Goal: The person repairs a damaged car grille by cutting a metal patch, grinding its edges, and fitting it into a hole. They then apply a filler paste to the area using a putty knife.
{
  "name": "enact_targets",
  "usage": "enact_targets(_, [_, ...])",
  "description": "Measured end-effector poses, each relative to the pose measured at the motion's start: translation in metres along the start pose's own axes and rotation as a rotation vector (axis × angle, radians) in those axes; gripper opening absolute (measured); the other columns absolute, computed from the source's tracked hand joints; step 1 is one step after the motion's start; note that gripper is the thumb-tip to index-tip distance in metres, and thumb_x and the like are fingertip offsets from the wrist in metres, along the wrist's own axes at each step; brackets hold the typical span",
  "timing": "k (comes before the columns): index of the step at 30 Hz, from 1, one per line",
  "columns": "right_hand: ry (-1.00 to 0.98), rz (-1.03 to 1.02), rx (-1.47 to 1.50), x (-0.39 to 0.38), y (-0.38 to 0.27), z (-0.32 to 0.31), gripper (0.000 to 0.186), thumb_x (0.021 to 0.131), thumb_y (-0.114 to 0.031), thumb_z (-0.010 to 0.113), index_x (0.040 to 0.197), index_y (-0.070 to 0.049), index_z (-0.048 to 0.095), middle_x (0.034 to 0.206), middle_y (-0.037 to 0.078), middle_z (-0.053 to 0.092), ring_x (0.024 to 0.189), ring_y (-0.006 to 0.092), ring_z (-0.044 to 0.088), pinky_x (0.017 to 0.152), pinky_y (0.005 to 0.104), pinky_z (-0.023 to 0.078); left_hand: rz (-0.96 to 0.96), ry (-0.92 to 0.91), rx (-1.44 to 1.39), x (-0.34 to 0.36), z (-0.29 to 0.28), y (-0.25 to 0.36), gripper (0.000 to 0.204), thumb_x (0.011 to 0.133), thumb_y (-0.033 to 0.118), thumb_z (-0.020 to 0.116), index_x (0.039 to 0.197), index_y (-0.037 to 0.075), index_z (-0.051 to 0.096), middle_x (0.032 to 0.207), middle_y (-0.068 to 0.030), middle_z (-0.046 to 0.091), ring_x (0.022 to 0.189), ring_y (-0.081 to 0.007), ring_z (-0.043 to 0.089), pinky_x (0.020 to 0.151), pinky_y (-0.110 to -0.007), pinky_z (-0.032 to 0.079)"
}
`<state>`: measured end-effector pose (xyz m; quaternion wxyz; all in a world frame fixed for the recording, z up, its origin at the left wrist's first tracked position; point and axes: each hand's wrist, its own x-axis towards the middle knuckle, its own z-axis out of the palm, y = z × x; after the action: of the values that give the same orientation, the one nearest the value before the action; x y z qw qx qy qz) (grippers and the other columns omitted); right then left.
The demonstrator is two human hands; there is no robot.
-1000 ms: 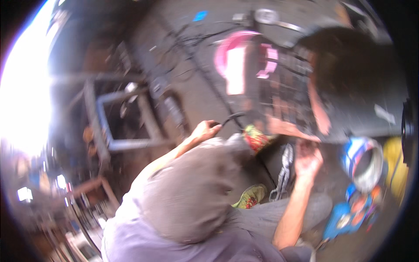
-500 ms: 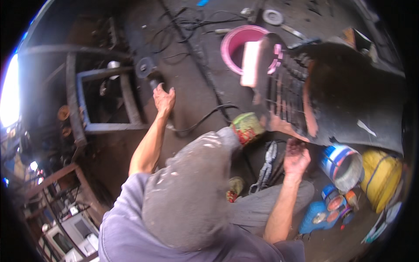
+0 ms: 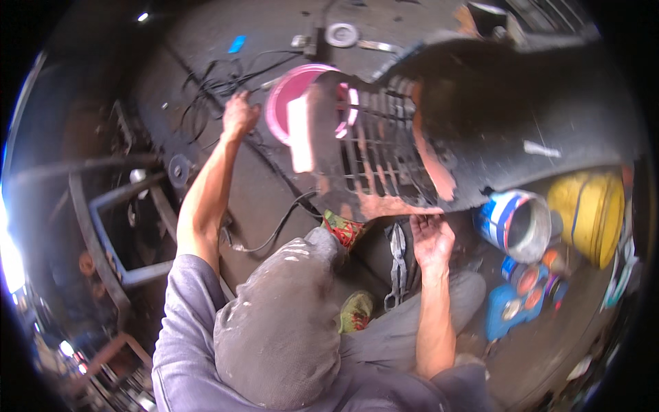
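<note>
My left hand [image 3: 240,115] is stretched out over the floor beside a pink bucket [image 3: 278,103], fingers apart and nothing visible in them. Dark cables [image 3: 213,86] lie close to its fingertips. A grinder with a round disc [image 3: 180,170] rests on the floor behind that forearm. My right hand [image 3: 432,242] is palm up, its fingers loosely bent at the lower edge of a large dark bumper [image 3: 508,103]. Its fingertips seem to touch that edge; whether they bear any weight I cannot tell. Slats and pinkish patches mark the bumper's left end, which overlaps the bucket.
A blue-and-white paint pail [image 3: 498,220], a yellow bucket [image 3: 583,213] and a blue can [image 3: 500,310] stand at the right. Long pliers [image 3: 398,257] lie by my foot. Metal frames [image 3: 103,226] stand at the left. A white ring-shaped part [image 3: 342,34] lies far off.
My left hand has moved from the grinder toward the cables and the pink bucket. My right hand's fingers are now against the bumper's edge. The whole view has swung round.
</note>
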<state>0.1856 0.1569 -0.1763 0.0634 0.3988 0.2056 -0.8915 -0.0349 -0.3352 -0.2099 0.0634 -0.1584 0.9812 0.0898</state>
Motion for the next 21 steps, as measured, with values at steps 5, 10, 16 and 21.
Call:
enact_targets(5, [-0.013,0.042,0.03,0.003,0.018,0.022,0.021,0.097,-0.018,0.047,0.093,-0.007,0.064,0.105,0.01,0.069,0.107,0.028,0.063,0.101,0.0485,0.049,0.045,-0.174,0.082,0.098,0.056,-0.084,0.07,0.095,0.043,0.056,0.156,0.016,0.036,0.158,-0.0175,0.039,0.145,-0.0353,0.037,0.118,-0.047,0.032])
enact_targets(10, [0.035,0.027,0.117,0.006,0.022,0.017,0.022,0.097,-0.017,0.045,0.095,-0.006,0.063,0.105,0.012,0.07,0.107,0.0306,0.065,0.1,0.0499,0.051,-0.022,-0.007,0.147,0.09,0.035,-0.074,0.07,0.095,0.052,0.054,0.154,0.017,0.039,0.159,-0.0164,0.038,0.145,-0.033,0.038,0.116,-0.047,0.035])
enact_targets(16, [0.105,-0.048,0.148,0.0,0.033,0.021,0.024,0.1,-0.021,0.045,0.102,-0.003,0.06,0.108,0.014,0.066,0.104,0.0317,0.064,0.098,0.0522,0.052,0.135,-0.641,-0.203,-0.039,-0.081,-0.039,0.06,0.093,0.039,0.063,0.134,-0.005,0.06,0.114,-0.0197,0.073,0.107,-0.0267,0.068,0.093,-0.038,0.051])
enact_targets(21, [0.157,-0.108,0.152,0.011,0.038,0.036,0.019,0.098,-0.023,0.047,0.097,-0.009,0.058,0.1,0.01,0.064,0.1,0.0282,0.059,0.1,0.0509,0.047,0.146,-0.952,-0.274,-0.121,-0.219,0.029,0.051,0.098,0.038,0.061,0.129,-0.002,0.064,0.101,-0.0082,0.072,0.09,-0.0162,0.062,0.078,-0.034,0.051])
